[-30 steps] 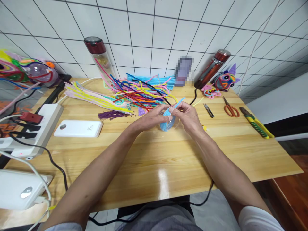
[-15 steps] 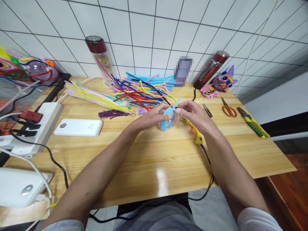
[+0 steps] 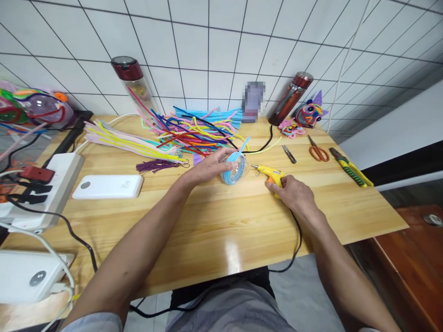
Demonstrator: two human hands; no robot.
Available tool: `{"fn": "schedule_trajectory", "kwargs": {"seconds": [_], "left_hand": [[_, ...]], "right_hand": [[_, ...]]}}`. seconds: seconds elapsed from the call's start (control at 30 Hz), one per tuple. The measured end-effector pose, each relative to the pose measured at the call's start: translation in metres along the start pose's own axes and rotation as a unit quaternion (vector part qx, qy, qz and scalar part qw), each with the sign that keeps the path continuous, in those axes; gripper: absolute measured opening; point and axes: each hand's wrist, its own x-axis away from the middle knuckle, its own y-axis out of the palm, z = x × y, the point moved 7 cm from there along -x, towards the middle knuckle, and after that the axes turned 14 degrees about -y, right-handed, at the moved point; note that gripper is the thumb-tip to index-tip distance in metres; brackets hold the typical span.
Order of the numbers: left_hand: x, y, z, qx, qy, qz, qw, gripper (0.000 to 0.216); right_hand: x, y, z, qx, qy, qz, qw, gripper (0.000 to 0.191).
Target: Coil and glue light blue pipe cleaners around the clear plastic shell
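Observation:
My left hand (image 3: pixel 212 167) holds a clear plastic ball (image 3: pixel 245 168) a little above the table, fingers behind it and thumb across its front. Light blue pipe cleaner (image 3: pixel 227 177) is coiled round the ball, and one loose end sticks up to the right. On the right, my right hand (image 3: pixel 298 194) is wrapped round the handle of a yellow hot glue gun (image 3: pixel 273 174). The gun's nozzle points left at the ball, with a small gap between them. A black cord runs from its handle over the table's front edge.
Behind the ball lies a pile of coloured pipe cleaners (image 3: pixel 197 131). A craft knife (image 3: pixel 289 154), scissors (image 3: pixel 319 151) and pliers (image 3: pixel 349 168) lie to the right. Two bottles lean by the tiled wall. At left are a power strip (image 3: pixel 64 180) and a white power bank (image 3: pixel 107 186).
My right hand has left the blue pipe cleaner, moved down and right, and taken hold of the glue gun. My left hand keeps holding the ball. The view has shifted slightly.

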Motion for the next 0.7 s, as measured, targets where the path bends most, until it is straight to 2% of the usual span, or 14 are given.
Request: {"fn": "schedule_trajectory", "kwargs": {"seconds": [0.1, 0.17, 0.23, 0.3, 0.37, 0.43, 0.5, 0.7], "left_hand": [[-0.001, 0.001, -0.001, 0.008, -0.003, -0.006, 1.0, 0.068], [-0.001, 0.0, -0.002, 0.013, 0.0, -0.008, 1.0, 0.068], [-0.002, -0.001, -0.002, 0.018, 0.008, -0.007, 1.0, 0.069], [-0.002, -0.004, -0.002, 0.019, 0.017, -0.004, 1.0, 0.07], [-0.002, -0.009, -0.001, 0.011, 0.026, 0.004, 1.0, 0.071], [-0.002, -0.014, -0.001, 0.004, 0.029, 0.008, 1.0, 0.071], [-0.001, -0.017, -0.001, 0.006, 0.029, -0.001, 1.0, 0.072], [0.001, -0.021, -0.003, 0.026, 0.024, -0.015, 0.999, 0.075]], "right_hand": [[-0.011, 0.0, 0.011, -0.055, 0.008, 0.028, 0.998, 0.034], [-0.01, -0.001, 0.024, -0.19, 0.001, 0.069, 0.979, 0.032], [-0.004, -0.004, 0.031, -0.379, -0.024, 0.112, 0.918, 0.033], [0.003, -0.011, 0.028, -0.532, -0.074, 0.141, 0.831, 0.038], [0.009, -0.024, 0.016, -0.617, -0.133, 0.152, 0.761, 0.042], [0.011, -0.036, -0.001, -0.654, -0.179, 0.149, 0.719, 0.044], [0.009, -0.044, -0.019, -0.653, -0.209, 0.137, 0.715, 0.049], [-0.005, -0.05, -0.061, -0.535, -0.279, 0.039, 0.797, 0.059]]}}
